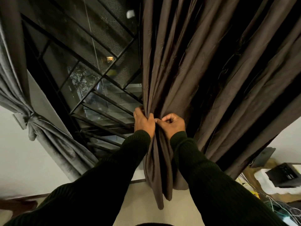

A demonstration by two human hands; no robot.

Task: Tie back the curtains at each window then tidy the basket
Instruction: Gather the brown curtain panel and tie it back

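Hands meet at the near edge of the brown curtain, which hangs to the right of the window. The left hand has its fingers curled round the gathered folds at the curtain's left edge, and the right hand pinches a fold just beside it, thumb against curled fingers. Whether a tie-back cord or band is between the fingers cannot be told; none shows.

The likeliest trouble, as I judge it, is that the bunch is incomplete. Many folds fan out to the right, outside the grip, so a tie made now would leave most of the cloth loose. The fabric looks smooth and may slide out of a light pinch when one hand lets go to reach for a tie. The hem pools on the floor, where a foot could catch it and drag the gather apart.

Counted: two curtains, the brown one in hand and a grey curtain on the left, already cinched by one band against the wall. One window with a dark grille between them. Two hands, two dark ribbed sleeves. One tangle of cables at lower right beside a dark box. No basket is in view.
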